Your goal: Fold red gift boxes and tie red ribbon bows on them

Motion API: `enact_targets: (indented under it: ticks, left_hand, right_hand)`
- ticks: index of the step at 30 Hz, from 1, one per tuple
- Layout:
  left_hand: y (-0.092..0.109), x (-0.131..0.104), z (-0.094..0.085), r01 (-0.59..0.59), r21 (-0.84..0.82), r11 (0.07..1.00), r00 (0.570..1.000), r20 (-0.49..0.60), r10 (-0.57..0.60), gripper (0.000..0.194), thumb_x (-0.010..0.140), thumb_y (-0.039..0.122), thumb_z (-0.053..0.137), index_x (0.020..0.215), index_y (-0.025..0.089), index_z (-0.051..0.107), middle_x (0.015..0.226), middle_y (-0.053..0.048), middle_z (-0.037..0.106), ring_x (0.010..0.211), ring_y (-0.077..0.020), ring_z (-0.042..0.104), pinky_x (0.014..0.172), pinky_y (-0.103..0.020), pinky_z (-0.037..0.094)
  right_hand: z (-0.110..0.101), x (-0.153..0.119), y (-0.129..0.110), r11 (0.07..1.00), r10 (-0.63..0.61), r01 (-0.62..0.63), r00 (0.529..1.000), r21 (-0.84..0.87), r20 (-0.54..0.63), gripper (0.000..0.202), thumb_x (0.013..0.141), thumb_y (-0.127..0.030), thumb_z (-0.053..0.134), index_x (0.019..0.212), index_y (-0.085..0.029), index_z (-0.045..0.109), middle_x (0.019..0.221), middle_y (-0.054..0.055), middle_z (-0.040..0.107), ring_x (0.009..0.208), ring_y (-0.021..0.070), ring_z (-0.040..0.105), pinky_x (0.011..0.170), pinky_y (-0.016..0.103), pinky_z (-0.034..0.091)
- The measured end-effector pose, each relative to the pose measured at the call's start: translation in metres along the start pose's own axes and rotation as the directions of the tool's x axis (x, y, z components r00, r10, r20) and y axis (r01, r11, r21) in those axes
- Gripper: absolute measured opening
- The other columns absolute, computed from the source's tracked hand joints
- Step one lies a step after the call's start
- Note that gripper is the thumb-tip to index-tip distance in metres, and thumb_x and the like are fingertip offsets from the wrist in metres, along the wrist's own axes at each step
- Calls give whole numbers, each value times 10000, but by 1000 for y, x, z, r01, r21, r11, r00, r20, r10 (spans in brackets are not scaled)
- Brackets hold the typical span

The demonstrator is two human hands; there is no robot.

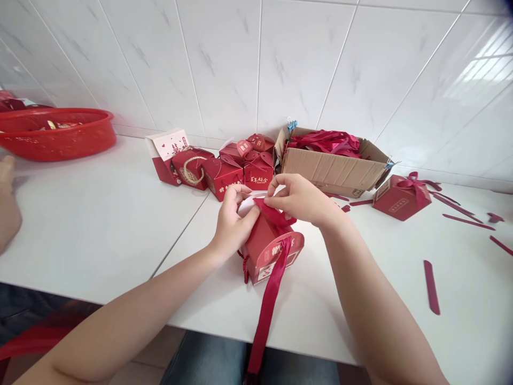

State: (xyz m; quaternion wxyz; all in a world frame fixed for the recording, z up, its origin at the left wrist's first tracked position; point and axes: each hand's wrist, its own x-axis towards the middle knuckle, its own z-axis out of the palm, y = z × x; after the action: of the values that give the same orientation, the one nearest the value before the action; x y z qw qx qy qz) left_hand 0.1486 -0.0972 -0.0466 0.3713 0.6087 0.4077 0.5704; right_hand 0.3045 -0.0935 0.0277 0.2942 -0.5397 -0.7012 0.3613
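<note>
A red gift box (256, 250) with a rounded flap stands on the white table in front of me. My left hand (232, 219) grips its far left side, thumb on top and fingers behind a pale flap. With thumb and fingertips pressed together, my right hand (294, 198) pinches one end of a dark red ribbon (272, 291) at the top of the box. The ribbon's other end comes out at the rounded flap and hangs over the table edge toward my lap. A twisted red cord (245, 267) hangs at the box's left side.
Several finished-looking red boxes (222, 176) stand by the tiled wall. Right of them, a cardboard box (332, 168) holds ribbons. A bow-tied box (402, 198) and ribbon scraps (432, 287) lie at right. At left are a red basin (60, 136) and another person's hand (8, 203).
</note>
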Motion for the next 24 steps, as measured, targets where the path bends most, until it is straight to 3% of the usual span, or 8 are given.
enact_targets:
  ticks: [7, 14, 17, 20, 22, 24]
  left_hand:
    - [2, 0, -2, -93, 76, 993, 995, 50, 90, 236, 804, 191, 594, 1035, 216, 548, 1048, -29, 652, 966, -168, 628, 830, -275, 500]
    - [5, -2, -2, -78, 96, 992, 996, 59, 73, 216, 802, 205, 586, 998, 177, 671, 1069, -54, 707, 1008, -214, 646, 897, -324, 505]
    - [4, -1, -5, -26, -32, 999, 994, 101, 29, 300, 764, 200, 619, 1055, 169, 682, 1149, -73, 694, 1090, -253, 627, 960, -368, 483]
    - [7, 2, -8, 0, -290, 957, 984, 171, 52, 431, 726, 182, 581, 1150, 171, 658, 1231, -84, 661, 1188, -287, 579, 1020, -419, 450]
    - [10, 5, -11, -61, -444, 894, 967, 195, 162, 520, 693, 175, 532, 1202, 183, 640, 1303, -68, 620, 1296, -283, 490, 1101, -425, 377]
    - [13, 7, -12, -117, -511, 851, 943, 210, 256, 610, 668, 183, 505, 1270, 211, 597, 1395, -30, 545, 1395, -261, 360, 1171, -407, 276]
  right_hand:
    - [5, 3, -1, 1000, -7, 5, 998, -30, -55, 122, 719, -256, 650, 753, -200, 547, 637, -29, 562, 523, 86, 464, 517, 223, 371]
    - [5, 4, -1, 997, -4, -3, 996, -80, -94, 150, 727, -275, 669, 778, -195, 553, 705, -7, 608, 588, 107, 525, 571, 245, 397]
    - [1, 5, 5, 989, -13, -13, 985, -148, -171, 275, 671, -375, 731, 812, -195, 579, 783, 22, 643, 662, 147, 568, 584, 266, 410]
    - [-5, 6, 12, 986, -41, 0, 969, -167, -244, 400, 620, -508, 760, 827, -190, 634, 851, 50, 662, 741, 185, 591, 623, 292, 429]
    - [-7, 6, 14, 994, -91, 80, 982, -70, -165, 419, 659, -567, 723, 838, -191, 674, 867, 50, 671, 785, 189, 602, 675, 299, 443]
    - [-6, 6, 13, 985, -158, 156, 987, 76, 24, 407, 714, -589, 673, 806, -193, 693, 817, 30, 669, 771, 170, 601, 697, 291, 443]
